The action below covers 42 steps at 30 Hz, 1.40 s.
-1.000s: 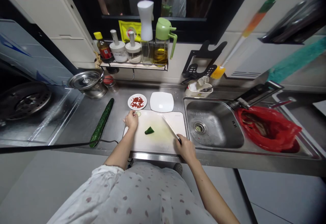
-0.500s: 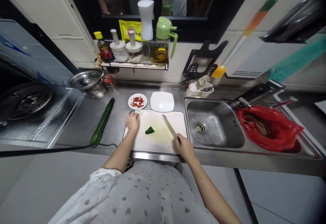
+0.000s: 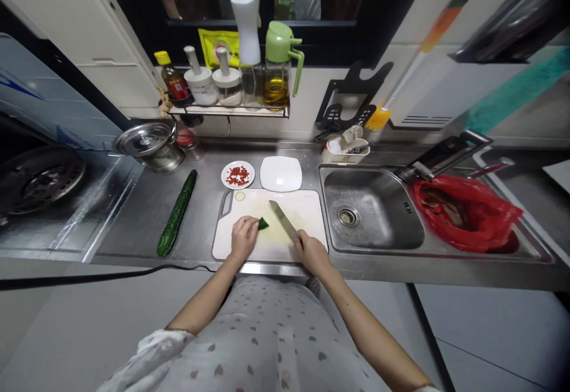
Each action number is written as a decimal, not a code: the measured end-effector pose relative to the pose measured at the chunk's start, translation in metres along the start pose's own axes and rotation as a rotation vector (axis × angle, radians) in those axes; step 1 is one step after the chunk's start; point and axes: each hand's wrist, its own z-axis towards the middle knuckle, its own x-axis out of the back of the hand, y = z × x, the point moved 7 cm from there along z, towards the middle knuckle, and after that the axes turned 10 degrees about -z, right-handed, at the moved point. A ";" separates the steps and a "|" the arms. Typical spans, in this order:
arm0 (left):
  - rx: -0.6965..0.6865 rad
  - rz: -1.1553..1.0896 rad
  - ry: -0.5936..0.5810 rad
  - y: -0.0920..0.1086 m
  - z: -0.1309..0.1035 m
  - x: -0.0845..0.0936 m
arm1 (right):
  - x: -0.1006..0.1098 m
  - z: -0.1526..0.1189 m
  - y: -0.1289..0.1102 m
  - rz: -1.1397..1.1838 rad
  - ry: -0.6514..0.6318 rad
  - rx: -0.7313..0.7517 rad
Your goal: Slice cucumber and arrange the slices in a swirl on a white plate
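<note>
On the white cutting board (image 3: 285, 252), my left hand (image 3: 244, 236) has its fingers closed on the left end of a small dark green cucumber piece (image 3: 263, 223). My right hand (image 3: 312, 250) grips the handle of a knife (image 3: 284, 220), whose blade points up and left over the board, just right of the piece. A thin pale slice (image 3: 240, 196) lies near the board's top left corner. Behind the board are a round plate of chopped red pieces (image 3: 237, 175) and a white squarish plate (image 3: 280, 174). A whole cucumber (image 3: 177, 214) lies to the left on the counter.
The sink (image 3: 371, 208) is to the right, with a red plastic bag (image 3: 465, 214) beyond it. A lidded steel pot (image 3: 151, 145) and a red-lidded jar (image 3: 190, 144) stand back left. Bottles fill a wall rack (image 3: 231, 110). A black cable (image 3: 133, 275) crosses the counter's front edge.
My left hand has moved right and down from the thin slice to the cucumber piece and closed on it. The knife in my right hand has shifted left, nearer the piece.
</note>
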 end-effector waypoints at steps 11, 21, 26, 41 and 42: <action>-0.086 0.003 -0.031 -0.003 -0.011 -0.014 | 0.006 -0.015 -0.037 -0.089 -0.035 0.120; -0.118 0.042 -0.053 0.000 -0.009 -0.014 | 0.004 -0.011 -0.041 -0.112 -0.015 0.140; -0.116 0.052 -0.071 -0.003 -0.010 -0.016 | 0.004 -0.010 -0.041 -0.122 -0.013 0.144; -0.117 0.050 -0.075 -0.004 -0.010 -0.018 | 0.003 -0.012 -0.044 -0.134 -0.023 0.144; -0.114 0.050 -0.078 -0.004 -0.010 -0.019 | 0.002 -0.011 -0.045 -0.140 -0.030 0.147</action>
